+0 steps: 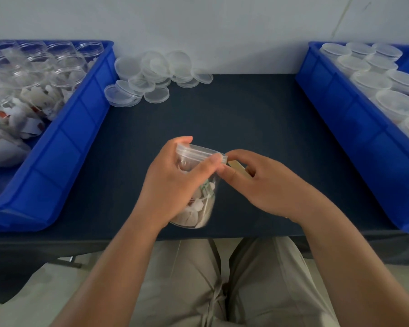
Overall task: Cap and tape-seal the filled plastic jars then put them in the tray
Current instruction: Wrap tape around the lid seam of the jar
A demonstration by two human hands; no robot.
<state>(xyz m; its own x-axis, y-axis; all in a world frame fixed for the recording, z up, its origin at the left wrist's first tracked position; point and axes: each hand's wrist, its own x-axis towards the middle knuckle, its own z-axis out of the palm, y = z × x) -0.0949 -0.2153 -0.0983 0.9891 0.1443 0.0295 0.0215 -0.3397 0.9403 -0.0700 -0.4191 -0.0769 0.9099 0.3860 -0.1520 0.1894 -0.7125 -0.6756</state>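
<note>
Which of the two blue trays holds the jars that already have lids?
The right blue tray: its jars all wear lids. The left blue tray holds open jars and loose sachets.

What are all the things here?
table: one, dark, under everything
left tray: one, blue, table's left side
open jars: several, clear, in left tray
sachets: heap, white, in left tray
loose lids: many, clear, table's back
right tray: one, blue, table's right side
capped jars: many, clear, in right tray
held jar: one, clear, filled and lidded, table's front
tape roll: one, tan, in right hand
trousers: one pair, beige, below table
left hand: one, grips held jar
right hand: one, holds tape roll by jar's lid
</note>
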